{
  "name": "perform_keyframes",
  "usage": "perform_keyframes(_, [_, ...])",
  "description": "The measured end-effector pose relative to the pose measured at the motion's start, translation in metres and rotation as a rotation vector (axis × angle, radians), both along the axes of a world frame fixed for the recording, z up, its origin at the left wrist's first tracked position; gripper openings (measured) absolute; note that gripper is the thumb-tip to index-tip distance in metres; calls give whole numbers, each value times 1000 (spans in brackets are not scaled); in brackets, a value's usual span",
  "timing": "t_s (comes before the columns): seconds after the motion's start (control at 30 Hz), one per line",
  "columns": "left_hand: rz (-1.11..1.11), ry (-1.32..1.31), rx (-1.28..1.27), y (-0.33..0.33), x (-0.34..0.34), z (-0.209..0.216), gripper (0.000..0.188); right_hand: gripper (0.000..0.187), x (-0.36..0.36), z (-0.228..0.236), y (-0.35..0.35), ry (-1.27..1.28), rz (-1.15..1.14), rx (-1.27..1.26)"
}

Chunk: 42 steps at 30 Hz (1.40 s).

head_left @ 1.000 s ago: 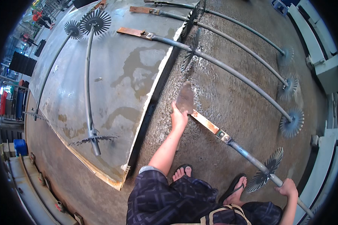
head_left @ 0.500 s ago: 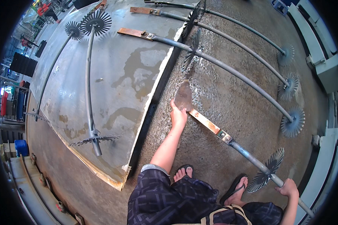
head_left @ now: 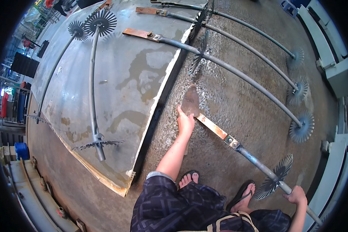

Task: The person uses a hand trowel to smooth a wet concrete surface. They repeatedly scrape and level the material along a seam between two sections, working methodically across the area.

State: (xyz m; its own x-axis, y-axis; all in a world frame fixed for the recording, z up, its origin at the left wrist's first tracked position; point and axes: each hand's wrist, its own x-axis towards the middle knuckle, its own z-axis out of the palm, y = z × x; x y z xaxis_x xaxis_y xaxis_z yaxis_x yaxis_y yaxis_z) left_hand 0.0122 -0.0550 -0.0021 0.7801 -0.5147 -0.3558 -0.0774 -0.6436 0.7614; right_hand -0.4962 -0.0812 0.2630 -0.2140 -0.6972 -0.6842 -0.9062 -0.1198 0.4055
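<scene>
My right hand [head_left: 297, 195] is closed around a grey metal rod [head_left: 256, 161] at the lower right. The rod carries a round fan of dark metal fins [head_left: 275, 178], just up from my fingers. A copper-coloured flat strip [head_left: 211, 127] is bolted to its far end. My left hand [head_left: 186, 121] grips a brown, leaf-shaped flat metal blade [head_left: 191, 100] by its lower edge, thumb laid across it. The strip's tip meets or lies very near the blade's lower right corner; whether they are joined, I cannot tell. The rod's near end runs past my right hand toward the rim.
Several similar finned rods [head_left: 251, 80] reach from the grey sheet-topped platform [head_left: 116, 85] over the wet concrete floor [head_left: 236, 104]. Two more finned rods [head_left: 92, 85] lie on the platform's left. White machine housing [head_left: 338, 170] borders the right. My sandalled feet stand below.
</scene>
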Motion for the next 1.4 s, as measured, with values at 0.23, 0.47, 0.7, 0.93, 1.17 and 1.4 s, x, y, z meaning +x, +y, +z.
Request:
perform_keyframes(0.23, [14, -22, 53, 5, 9, -9, 75, 48, 3, 1, -3, -30, 6, 2])
perform_keyframes(0.47, [193, -205, -24, 26, 16, -20, 72, 45, 33, -5, -4, -42, 20, 73])
perform_keyframes(0.7, [241, -111, 58, 39, 43, -3, 78, 38, 59, -13, -7, 7, 48, 79])
perform_keyframes(0.93, [144, -216, -26, 37, 56, -15, 74, 40, 60, -16, -13, 27, 45, 83])
perform_keyframes(1.17, [94, -140, 69, 16, 41, 15, 70, 43, 53, -17, -7, -16, 20, 67])
perform_keyframes(1.4, [74, -168, 19, 13, 44, 7, 68, 41, 61, -10, -5, -20, 20, 84])
